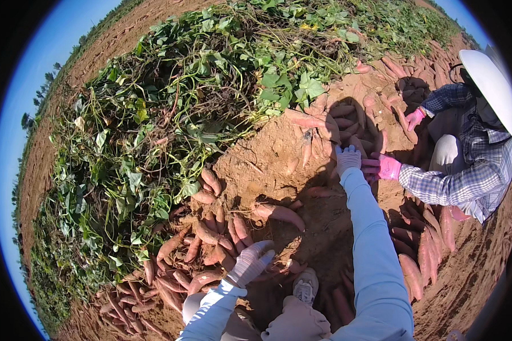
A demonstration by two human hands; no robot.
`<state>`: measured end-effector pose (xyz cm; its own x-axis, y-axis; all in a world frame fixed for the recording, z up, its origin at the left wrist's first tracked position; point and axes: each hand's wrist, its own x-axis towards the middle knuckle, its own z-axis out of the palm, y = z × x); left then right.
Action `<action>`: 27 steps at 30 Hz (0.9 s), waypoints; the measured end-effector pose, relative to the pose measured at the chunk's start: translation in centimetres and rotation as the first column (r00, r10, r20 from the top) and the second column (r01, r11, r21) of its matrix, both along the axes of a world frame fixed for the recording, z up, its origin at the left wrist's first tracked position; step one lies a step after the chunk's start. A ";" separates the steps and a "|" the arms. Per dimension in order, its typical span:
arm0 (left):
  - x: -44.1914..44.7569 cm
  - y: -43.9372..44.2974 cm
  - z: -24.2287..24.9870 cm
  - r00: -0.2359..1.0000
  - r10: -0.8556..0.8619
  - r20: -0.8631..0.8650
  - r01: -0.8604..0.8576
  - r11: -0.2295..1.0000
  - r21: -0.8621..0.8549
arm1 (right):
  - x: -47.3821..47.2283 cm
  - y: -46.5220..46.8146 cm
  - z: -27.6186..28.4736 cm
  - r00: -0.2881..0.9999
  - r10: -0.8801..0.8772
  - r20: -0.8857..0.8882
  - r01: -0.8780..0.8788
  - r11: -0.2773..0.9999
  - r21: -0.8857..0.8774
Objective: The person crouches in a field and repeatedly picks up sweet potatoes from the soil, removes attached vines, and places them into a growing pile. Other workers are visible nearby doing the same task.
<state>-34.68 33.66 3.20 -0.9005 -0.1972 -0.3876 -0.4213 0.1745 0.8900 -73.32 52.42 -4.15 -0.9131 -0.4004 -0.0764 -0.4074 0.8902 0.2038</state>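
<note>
My left hand (251,262), in a pale striped glove, hangs just above the near heap of sweet potatoes (205,232). Its thumb and fingers stand apart, and nothing shows between them. Stretched far forward, my right hand (349,158) wears a similar glove and reaches the edge of a shaded pile of sweet potatoes (353,121). Its palm side is hidden, so I cannot tell whether it grips one. A single large curved sweet potato (279,214) lies on the soil between my hands.
At the right crouches a co-worker (473,140) in a checked shirt and wide white hat; one pink-gloved hand (386,166) is right beside my right hand. Cut sweet potato vines (187,93) form a long bank ahead. More sweet potatoes (424,251) lie at the right. My shoe (306,286) stands below.
</note>
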 end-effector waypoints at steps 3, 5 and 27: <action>-2.4 -0.1 0.2 0.964 0.139 0.227 -0.212 0.916 0.340 | -2.0 -0.1 -3.1 0.997 -0.039 0.068 0.034 0.997 0.070; -3.4 0.0 0.3 0.920 0.267 0.285 -0.382 0.770 0.511 | 1.1 -2.2 1.2 0.974 -0.019 0.224 0.010 0.999 0.041; -3.0 0.4 1.6 0.670 0.609 0.424 -0.470 -0.094 0.878 | -9.1 -7.4 -1.4 0.967 0.251 0.037 -0.240 0.953 -0.183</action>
<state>-37.66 34.07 4.78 -0.7337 -0.2243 -0.6414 0.1469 -0.9740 0.1726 -82.42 45.03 -5.54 -0.7810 -0.6236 -0.0356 -0.6244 0.7808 0.0220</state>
